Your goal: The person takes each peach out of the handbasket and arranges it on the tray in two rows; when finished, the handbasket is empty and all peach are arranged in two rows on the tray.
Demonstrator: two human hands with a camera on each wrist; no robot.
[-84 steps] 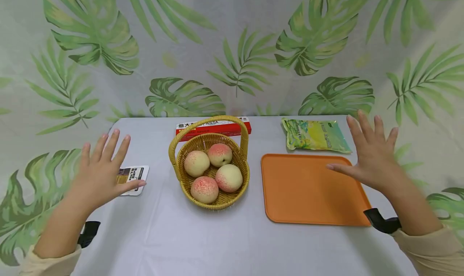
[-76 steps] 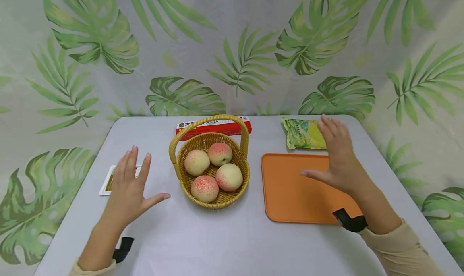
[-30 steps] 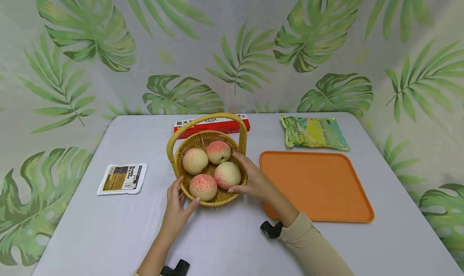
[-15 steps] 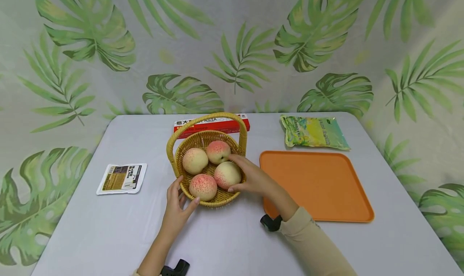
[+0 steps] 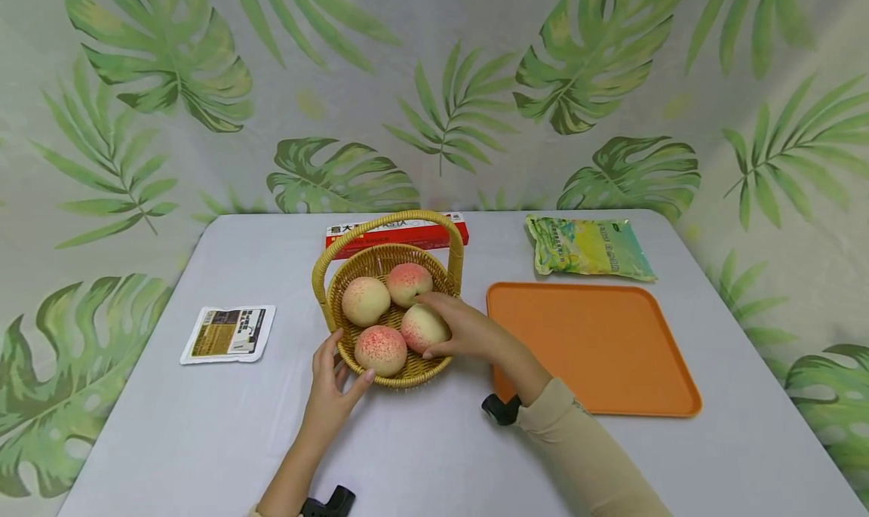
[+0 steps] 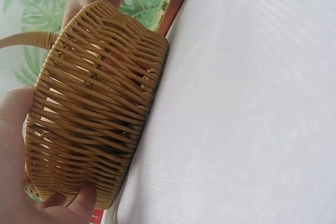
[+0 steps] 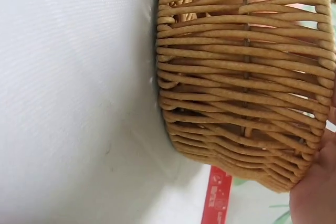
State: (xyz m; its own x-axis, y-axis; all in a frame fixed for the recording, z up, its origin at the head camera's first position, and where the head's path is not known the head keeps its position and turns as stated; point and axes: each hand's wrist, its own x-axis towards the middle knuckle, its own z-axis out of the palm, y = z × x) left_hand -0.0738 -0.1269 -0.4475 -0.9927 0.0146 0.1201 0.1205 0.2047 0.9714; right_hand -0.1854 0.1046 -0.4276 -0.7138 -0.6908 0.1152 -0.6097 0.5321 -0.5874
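A woven basket (image 5: 400, 383) with an arched handle stands mid-table, several peaches inside. My left hand (image 5: 330, 396) grips its near-left rim, thumb on top and fingers against the outer weave, as the left wrist view (image 6: 86, 108) of the wickerwork confirms. Over the basket's right side, my right hand (image 5: 468, 332) holds the right-hand peach (image 5: 422, 330), thumb at its near side and fingers curled over its far side. Another peach (image 5: 381, 350) lies at the front, one (image 5: 366, 302) at the left and a redder one (image 5: 409, 284) at the back. In the right wrist view the basket wall (image 7: 241, 77) hides most of that hand.
To the right of the basket lies an orange tray (image 5: 591, 351). A green and yellow packet (image 5: 589, 247) sits behind the tray. Behind the basket is a red pasta sauce box (image 5: 434, 238). At left rests a flat white-edged pouch (image 5: 228, 335). A leaf-patterned cloth hangs behind the table.
Both hands have come in from the sides to the basket. The left took its rim and stayed still; the right slid from the right rim inward and closed round the right-hand peach.
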